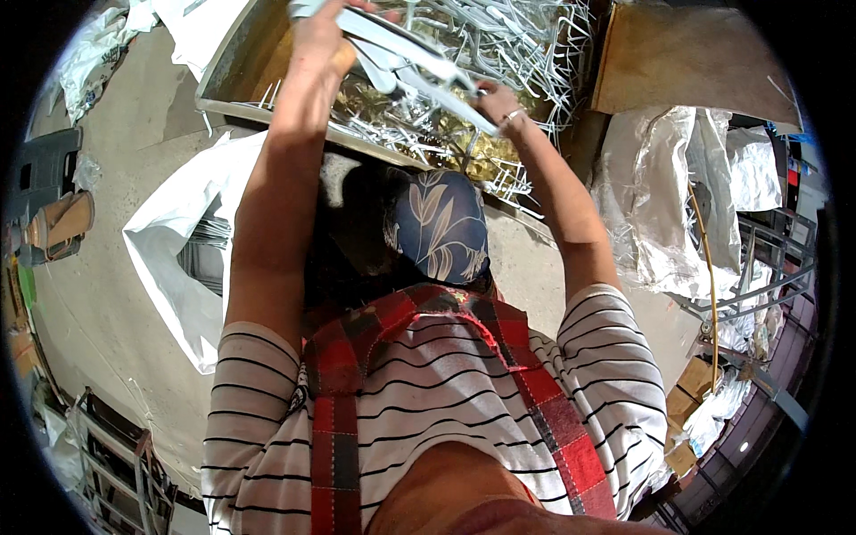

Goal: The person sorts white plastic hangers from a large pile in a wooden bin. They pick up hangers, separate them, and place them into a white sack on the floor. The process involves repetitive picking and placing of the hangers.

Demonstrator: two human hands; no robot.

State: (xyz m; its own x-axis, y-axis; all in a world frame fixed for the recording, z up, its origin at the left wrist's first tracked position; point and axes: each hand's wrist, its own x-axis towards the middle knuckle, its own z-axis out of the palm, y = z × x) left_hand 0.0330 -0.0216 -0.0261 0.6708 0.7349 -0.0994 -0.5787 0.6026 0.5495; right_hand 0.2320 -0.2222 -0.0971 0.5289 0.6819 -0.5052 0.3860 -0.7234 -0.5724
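Observation:
Both arms reach forward over a shallow bin (260,112) heaped with pale bent rods (526,45). Between my hands lies a slanting bundle of long pale grey-white strips (417,62), smeared by motion; their exact kind I cannot make out. My left hand (319,40) is closed around the upper left end of the bundle, partly cut off by the picture's top edge. At the bundle's lower right side, my right hand (501,105) has its fingers curled on the strips, with a band at the wrist. Some loose thin rods (513,183) stick out over the bin's near edge.
Left of my legs an opened white sack (165,236) holds a stack of thin grey pieces (207,254). A brown board (695,58) lies at the upper right, above crumpled white sheeting (646,196). A thin pole (709,285) leans there. Dark patterned cloth (443,227) covers my knee.

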